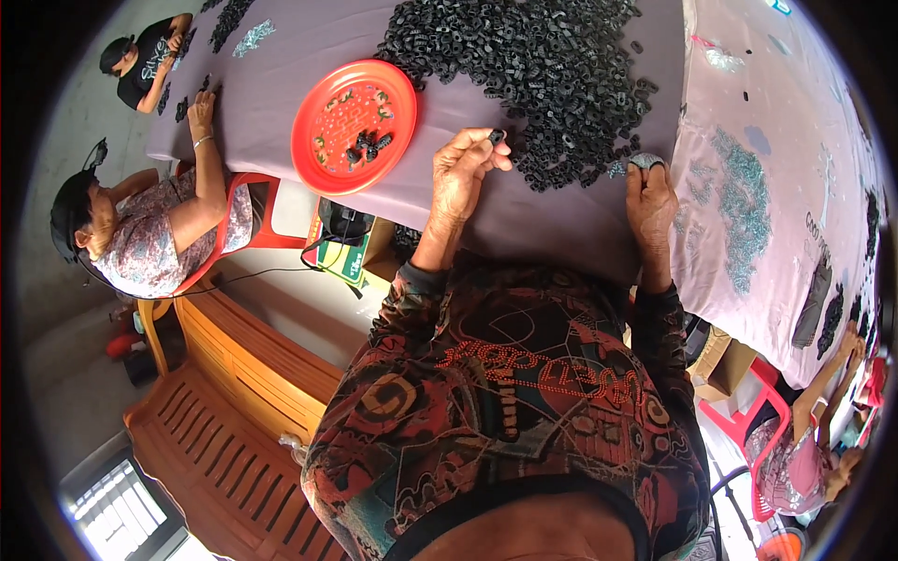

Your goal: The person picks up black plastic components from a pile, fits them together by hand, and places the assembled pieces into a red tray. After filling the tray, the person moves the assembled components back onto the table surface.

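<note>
Fingers of the left hand (460, 173) are pinched together at the tips around a small black ring-shaped part (496, 136), held just above the lavender tablecloth (309, 56). The right hand (651, 201) rests at the cloth's near edge with its fingertips closed over a small grey rounded piece (645, 161). Both hands sit at the near rim of a large heap of black ring parts (543, 65) that spreads across the middle of the table. Left of the heap lies a red plastic plate (318, 154) holding a few of the black parts and some small greenish bits. Right of the right hand, a scatter of tiny pale green pieces (744, 201) covers the cloth. On the left side, a seated person's hand (200, 114) rests on the cloth, and a wooden bench (234, 411) stands below.
</note>
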`<state>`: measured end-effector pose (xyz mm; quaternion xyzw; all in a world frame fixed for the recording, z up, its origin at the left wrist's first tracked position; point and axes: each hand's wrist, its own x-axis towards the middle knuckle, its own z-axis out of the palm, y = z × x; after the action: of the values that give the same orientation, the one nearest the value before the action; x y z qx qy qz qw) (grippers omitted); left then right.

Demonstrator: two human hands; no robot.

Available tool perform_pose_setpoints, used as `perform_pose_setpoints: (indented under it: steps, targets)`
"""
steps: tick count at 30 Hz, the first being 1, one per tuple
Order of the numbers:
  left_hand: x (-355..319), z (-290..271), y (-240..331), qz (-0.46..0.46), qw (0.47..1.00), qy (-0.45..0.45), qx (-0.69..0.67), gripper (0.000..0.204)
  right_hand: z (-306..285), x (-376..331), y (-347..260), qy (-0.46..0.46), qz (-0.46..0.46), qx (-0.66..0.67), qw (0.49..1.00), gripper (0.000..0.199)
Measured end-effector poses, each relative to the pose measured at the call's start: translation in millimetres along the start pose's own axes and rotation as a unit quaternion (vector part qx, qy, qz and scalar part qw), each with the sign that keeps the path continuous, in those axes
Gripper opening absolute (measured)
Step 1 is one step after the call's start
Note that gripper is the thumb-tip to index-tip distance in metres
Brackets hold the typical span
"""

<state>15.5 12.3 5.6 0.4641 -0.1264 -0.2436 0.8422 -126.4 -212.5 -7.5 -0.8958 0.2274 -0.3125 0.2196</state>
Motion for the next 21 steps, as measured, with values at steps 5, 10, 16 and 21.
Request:
perform_pose_setpoints:
  steps: [5, 10, 16, 21]
  targets:
    - [-10.4, -2.3, -4.7, -0.021, 1.000, -0.006, 0.010, 0.015, -2.9, -1.7, -0.3, 0.007, 0.058, 0.054, 0.997, 0.018]
    - [-18.0, -2.3, -12.5, -0.073, 0.995, -0.060, 0.011, 0.018, -3.4, -10.1, -10.7, 0.021, 0.082, 0.096, 0.992, 0.015]
    - [-26.9, 11.3, -21.0, -0.065, 0.987, -0.106, 0.105, 0.016, 9.1, -18.4, -37.9, -0.010, 0.070, 0.268, 0.961, 0.012]
    - [-36.0, 18.3, -17.9, -0.045, 0.973, -0.149, 0.171, 0.014, 9.6, -28.3, -65.3, -0.078, 0.131, 0.437, 0.886, 0.010]
